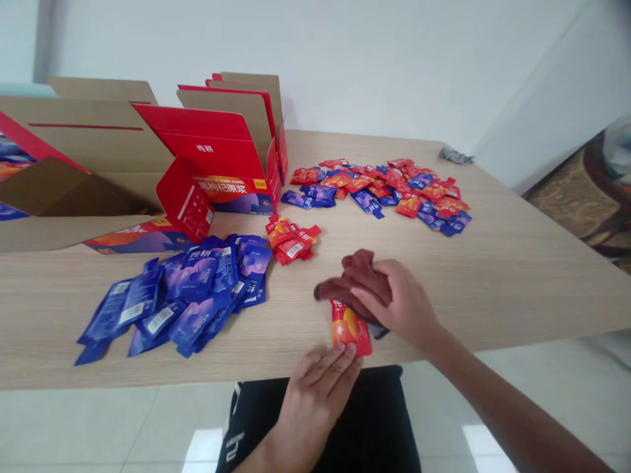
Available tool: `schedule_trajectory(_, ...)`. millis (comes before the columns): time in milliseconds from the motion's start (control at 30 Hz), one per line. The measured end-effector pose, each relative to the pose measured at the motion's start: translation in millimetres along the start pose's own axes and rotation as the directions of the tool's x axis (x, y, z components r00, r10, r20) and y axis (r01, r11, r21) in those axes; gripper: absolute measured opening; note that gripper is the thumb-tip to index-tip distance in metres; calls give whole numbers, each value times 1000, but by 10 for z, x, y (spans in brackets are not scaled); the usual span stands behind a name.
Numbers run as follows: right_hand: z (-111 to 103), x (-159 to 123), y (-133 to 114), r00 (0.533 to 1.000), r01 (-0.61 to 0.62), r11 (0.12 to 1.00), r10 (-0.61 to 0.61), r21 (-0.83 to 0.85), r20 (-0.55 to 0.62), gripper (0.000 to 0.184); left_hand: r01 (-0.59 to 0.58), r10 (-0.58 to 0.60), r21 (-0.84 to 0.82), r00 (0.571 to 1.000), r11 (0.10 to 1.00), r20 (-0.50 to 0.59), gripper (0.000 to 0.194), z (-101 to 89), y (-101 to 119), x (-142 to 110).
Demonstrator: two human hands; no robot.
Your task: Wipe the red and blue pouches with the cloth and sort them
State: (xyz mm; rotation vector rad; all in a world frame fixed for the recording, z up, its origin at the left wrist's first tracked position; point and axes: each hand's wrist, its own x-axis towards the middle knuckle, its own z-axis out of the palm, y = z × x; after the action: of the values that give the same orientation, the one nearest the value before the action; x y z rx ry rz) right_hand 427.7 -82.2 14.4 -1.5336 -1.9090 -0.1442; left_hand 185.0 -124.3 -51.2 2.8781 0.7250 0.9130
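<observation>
A red and orange pouch [349, 330] lies flat near the table's front edge. The stretched fingertips of my left hand [315, 394] rest on its lower end. Bunched in my right hand [407, 302] is a reddish-brown cloth [367, 276], its fingers closed around it. The cloth covers the pouch's upper end and part of its right side. Something dark grey shows under the cloth's lower right edge. A small heap of red pouches [293, 242] lies just beyond, and a larger pile of blue pouches [197, 289] is to the left.
Open red cartons [211, 148] with raised flaps stand at the back left, near a big open cardboard box [98, 141]. Mixed red and blue pouches [379, 187] spread across the table [517, 269] toward the wall. A grey crumpled piece [455, 156] lies at the back right corner.
</observation>
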Motion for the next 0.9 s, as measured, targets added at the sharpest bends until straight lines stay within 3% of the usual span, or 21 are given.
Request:
schedule_trajectory(100,-21,-330,-178,952,132,987,-152,92,268,33,36,-37,-40,999,999,-26,36,32,14,-23)
schedule_trajectory(167,53,-418,-183,930,141,985,-168,103,327,30,59,-61,-61,998,996,-33,36,41,21,-28)
schedule_trajectory(267,234,-274,-38,955,80,996,-88,39,285,31,41,-42,-43,999,998,-22,37,22,19,-11)
schedule_trajectory(433,446,281,329,977,71,980,-31,-185,211,31,15,-15,-11,999,1000,-36,37,-24,6,27)
schedule_trajectory(500,413,394,416,992,26,971,5,-237,127,35,18,-18,3,999,1000,-41,35,-50,7,47)
schedule_trajectory(600,228,328,426,984,-167,970,152,-176,-94,49,1,-1,13,1000,1000,-10,29,-117,11,88)
schedule_trajectory(700,-20,37,385,895,-424,904,408,-59,-182,62,-12,12,-1,999,1000,41,34,-169,21,104)
schedule_trajectory(800,-190,-343,409,760,-642,767,632,-21,-152,79,33,-34,15,999,999,37,38,-134,42,61)
schedule_trajectory(900,-229,-671,483,648,-759,651,754,-13,-107,87,62,-62,101,998,993,-7,40,-45,61,4)
